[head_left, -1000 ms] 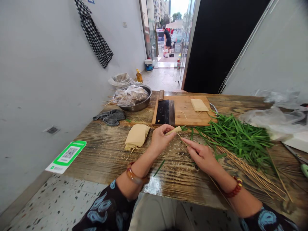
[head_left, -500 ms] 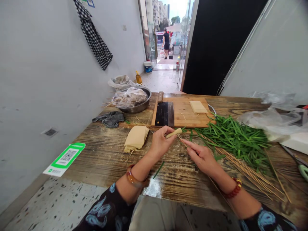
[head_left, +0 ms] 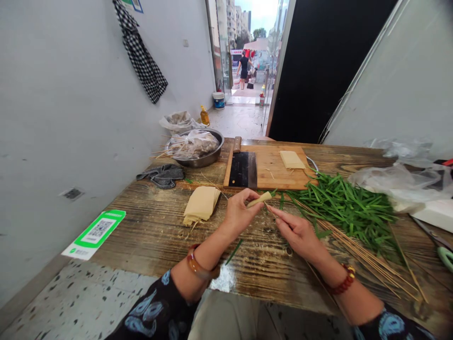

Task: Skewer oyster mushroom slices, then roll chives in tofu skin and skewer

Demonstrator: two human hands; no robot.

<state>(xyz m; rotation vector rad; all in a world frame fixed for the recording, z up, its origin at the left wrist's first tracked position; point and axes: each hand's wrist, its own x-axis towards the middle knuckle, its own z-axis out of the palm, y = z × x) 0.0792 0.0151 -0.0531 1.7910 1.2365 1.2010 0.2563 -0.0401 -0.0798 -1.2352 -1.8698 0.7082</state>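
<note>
My left hand (head_left: 241, 210) is closed around a pale rolled tofu sheet (head_left: 260, 199), with a bit of green showing at its far end. My right hand (head_left: 299, 231) grips a thin bamboo skewer (head_left: 269, 208), whose tip meets or nearly meets the roll; exact contact is too small to tell. A stack of tofu sheets (head_left: 201, 203) lies left of my left hand. Beyond my right hand spreads a heap of cut green chives (head_left: 348, 203), with several loose skewers (head_left: 361, 250) in front of it.
Behind my hands, a cutting board (head_left: 272, 163) bears a cleaver (head_left: 243, 167) and more tofu sheets (head_left: 292, 159). A metal basin (head_left: 208, 158) with bagged skewers stands at the back left, near a grey cloth (head_left: 162, 175). Scissors (head_left: 435, 241) and plastic bags (head_left: 399, 177) are at right.
Both hands appear slightly further right, still holding the roll and the skewer, and the whole view has shifted a little. Outside the doorway, a person has changed posture.
</note>
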